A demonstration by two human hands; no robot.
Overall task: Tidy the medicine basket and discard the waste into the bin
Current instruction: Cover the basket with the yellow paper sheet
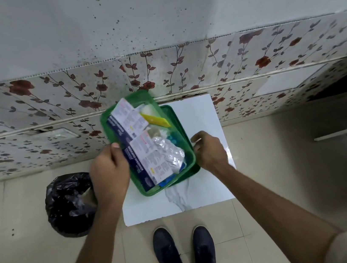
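I get one view only, head-mounted, wide-angle, tipped steeply down and forward. It sits above the green basket [187, 169] and white table [199, 114], both close below centre. Shoes [184, 250] at bottom edge, floral tiled wall [51, 92] across the top, curved by the lens. No second view overlaps.

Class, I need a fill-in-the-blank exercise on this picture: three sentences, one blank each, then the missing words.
1. The medicine basket is coloured ____.
2. The bin is lined with a ____ bag.
3. The left hand grips the basket's rim, and the right hand is at its ____ side.

Missing words: green; black; right
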